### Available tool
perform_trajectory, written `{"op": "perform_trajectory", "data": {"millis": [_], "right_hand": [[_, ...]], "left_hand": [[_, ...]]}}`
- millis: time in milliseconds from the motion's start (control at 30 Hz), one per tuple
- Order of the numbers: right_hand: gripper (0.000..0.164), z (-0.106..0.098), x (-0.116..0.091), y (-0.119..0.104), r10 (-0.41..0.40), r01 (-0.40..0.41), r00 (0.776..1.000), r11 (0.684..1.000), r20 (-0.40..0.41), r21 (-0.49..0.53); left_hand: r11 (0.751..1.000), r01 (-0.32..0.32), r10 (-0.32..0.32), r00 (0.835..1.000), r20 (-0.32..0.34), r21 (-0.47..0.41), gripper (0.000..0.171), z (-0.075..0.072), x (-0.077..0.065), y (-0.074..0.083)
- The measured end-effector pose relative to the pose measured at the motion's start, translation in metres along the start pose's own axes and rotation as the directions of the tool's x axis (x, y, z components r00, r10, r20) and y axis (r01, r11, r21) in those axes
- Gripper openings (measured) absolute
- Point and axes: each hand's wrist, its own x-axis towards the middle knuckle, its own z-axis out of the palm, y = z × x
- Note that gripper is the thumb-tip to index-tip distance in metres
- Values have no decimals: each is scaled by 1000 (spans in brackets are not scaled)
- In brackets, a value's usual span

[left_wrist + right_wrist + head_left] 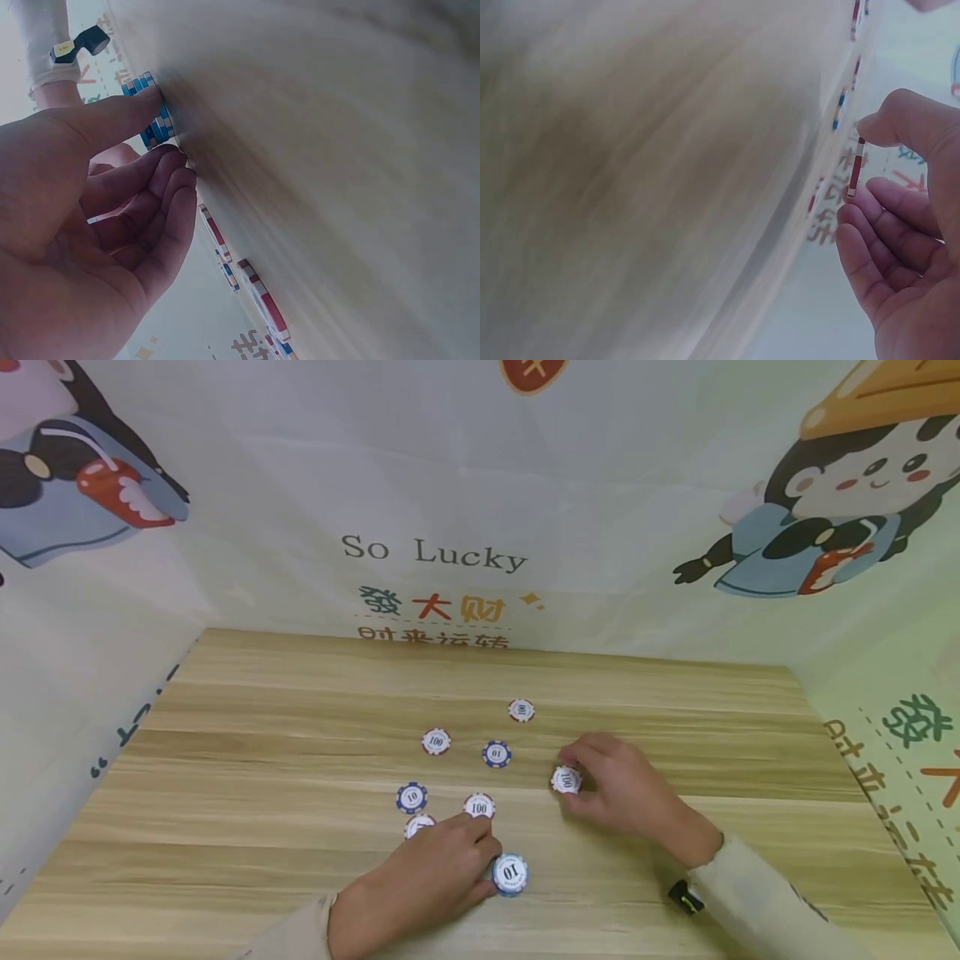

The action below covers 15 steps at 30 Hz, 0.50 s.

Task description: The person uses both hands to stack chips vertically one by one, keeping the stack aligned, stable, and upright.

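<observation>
Your left hand (423, 872) pinches the blue 10 stack (511, 874) on the worktop (225, 843) | your right hand (626, 789) pinches a red-edged 100 chip (566, 780), seemingly lifted | careful: uneven thumb pressure could shear that stack; a loose edge grip could drop the chip

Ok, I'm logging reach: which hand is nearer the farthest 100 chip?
Right. The right hand is nearside and right of the far chip; the left hand is farther nearside, to its left.
</observation>
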Motion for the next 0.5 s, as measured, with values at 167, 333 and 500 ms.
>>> {"op": "perform_trajectory", "data": {"millis": [167,333,500], "right_hand": [[40,0,-2,-13,-57,57,998,998,-8,-5],[42,-1,-4,-25,-85,85,996,996,3,13],[39,-1,-7,-37,-142,143,990,989,-18,36]], "left_hand": [[1000,-10,10,1000,-20,15,27,0,0,0],[999,-21,22,999,-40,26,26,1,0,0],[999,-22,23,999,-42,27,26,1,-1,0]]}}
